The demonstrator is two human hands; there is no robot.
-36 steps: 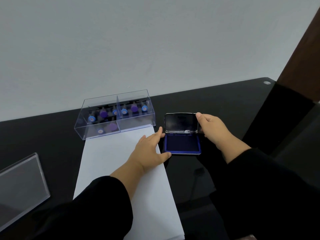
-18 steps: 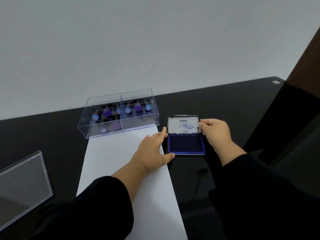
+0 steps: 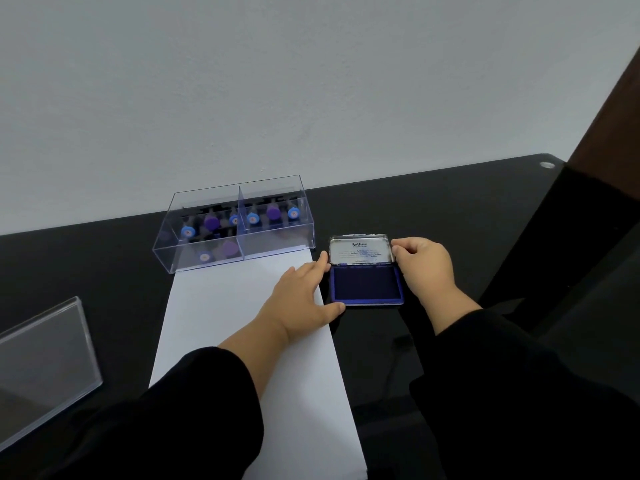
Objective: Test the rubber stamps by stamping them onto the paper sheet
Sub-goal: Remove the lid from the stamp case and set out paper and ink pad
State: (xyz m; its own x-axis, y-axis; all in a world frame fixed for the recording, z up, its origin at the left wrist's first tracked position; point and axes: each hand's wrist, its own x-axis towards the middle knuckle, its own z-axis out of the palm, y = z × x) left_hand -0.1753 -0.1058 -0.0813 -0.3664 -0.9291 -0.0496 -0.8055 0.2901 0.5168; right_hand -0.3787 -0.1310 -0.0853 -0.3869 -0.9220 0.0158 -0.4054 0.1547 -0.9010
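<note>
Right hand [image 3: 424,268] pinches pad lid [image 3: 360,250] (upright); left hand [image 3: 304,296] flat, steadying pad [image 3: 366,286], seemingly; stamps [image 3: 239,223] up-left, nearer left hand.

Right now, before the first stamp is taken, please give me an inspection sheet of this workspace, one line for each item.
Surface: black glossy table, bare where visible.
Job's things: white paper sheet lies flat, no marks seen; ink pad is open beside its right edge, lid raised; rubber stamps stand inside the clear box at the paper's far end.
Clutter: clear box cover on the table at the left.
Hands: left hand rests flat on the paper, fingertips and thumb at the pad's left edge; right hand has its grip on the lid's right edge.
Cables: nothing seen.
Surroundings: plain pale wall; dark brown panel at the right.
</note>
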